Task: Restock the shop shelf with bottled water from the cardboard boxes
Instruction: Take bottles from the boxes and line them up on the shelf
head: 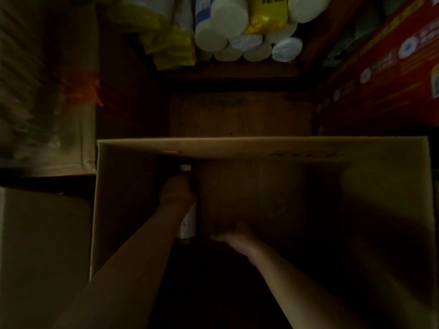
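A single head-worn view looks steeply down from close above into an open cardboard box (261, 148), with both forearms reaching in from the bottom edge. Its upper part faces forward onto a dim shelf (228, 72) stacked with wrapped paper rolls (229, 19). Wide-angle bending shows at the edges.

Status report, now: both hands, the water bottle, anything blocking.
Left hand grips water bottle inside cardboard box. Right hand low in box, grip too dark to tell. No visible obstruction.
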`<action>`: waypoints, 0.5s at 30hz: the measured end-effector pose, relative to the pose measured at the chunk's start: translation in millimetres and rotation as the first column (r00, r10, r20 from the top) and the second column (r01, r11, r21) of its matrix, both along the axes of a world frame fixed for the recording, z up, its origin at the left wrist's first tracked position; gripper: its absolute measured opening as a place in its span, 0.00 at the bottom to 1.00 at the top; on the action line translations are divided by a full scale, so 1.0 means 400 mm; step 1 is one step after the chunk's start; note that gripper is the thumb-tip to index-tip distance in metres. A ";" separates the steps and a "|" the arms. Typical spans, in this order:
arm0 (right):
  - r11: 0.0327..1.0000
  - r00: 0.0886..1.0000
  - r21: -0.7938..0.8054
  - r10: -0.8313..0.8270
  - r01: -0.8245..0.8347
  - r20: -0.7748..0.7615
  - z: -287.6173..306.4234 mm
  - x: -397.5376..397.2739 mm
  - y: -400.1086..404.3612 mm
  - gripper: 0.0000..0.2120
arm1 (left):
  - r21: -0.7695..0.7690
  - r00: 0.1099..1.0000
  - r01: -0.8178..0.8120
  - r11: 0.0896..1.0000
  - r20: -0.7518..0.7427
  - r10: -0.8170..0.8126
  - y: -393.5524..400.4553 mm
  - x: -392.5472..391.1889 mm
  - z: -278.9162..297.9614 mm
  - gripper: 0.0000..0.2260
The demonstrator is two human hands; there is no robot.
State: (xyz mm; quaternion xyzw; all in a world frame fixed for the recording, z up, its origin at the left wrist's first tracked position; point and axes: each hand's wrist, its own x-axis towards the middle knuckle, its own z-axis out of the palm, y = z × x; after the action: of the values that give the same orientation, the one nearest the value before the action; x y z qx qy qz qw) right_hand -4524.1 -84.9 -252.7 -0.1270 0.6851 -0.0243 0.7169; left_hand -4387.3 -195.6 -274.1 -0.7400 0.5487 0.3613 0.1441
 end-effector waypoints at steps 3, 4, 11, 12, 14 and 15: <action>0.999 0.999 -0.035 0.004 -0.003 0.041 -0.072 0.035 -0.002 0.37 | 0.044 0.979 -0.134 0.990 -0.152 0.139 -0.021 -0.011 -0.036 0.16; 0.998 0.997 -0.054 0.011 -0.007 0.072 -0.086 0.050 -0.005 0.35 | 0.097 0.960 -0.182 0.978 -0.199 0.198 -0.023 -0.012 -0.050 0.17; 0.985 0.987 -0.161 0.088 -0.066 0.132 -0.116 0.110 -0.001 0.32 | 0.216 0.839 -0.340 0.915 -0.369 0.399 -0.008 -0.007 -0.047 0.06; 0.984 0.988 -0.162 0.090 -0.069 0.122 -0.108 0.096 -0.001 0.32 | 0.215 0.816 -0.370 0.904 -0.390 0.427 -0.005 -0.009 -0.035 0.07; 0.983 0.989 -0.165 0.098 -0.079 0.107 -0.078 0.052 -0.001 0.33 | 0.201 0.787 -0.443 0.874 -0.379 0.486 0.003 -0.015 -0.008 0.07; 0.982 0.990 -0.164 0.110 -0.094 0.091 -0.058 0.026 -0.003 0.34 | 0.199 0.772 -0.476 0.856 -0.371 0.516 0.009 -0.021 0.016 0.08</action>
State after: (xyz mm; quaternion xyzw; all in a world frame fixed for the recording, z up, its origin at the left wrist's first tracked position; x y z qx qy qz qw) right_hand -4513.6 -86.1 -276.0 -0.2174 0.6368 -0.0487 0.7381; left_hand -4395.6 -192.1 -267.7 -0.7579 0.3341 0.5588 -0.0407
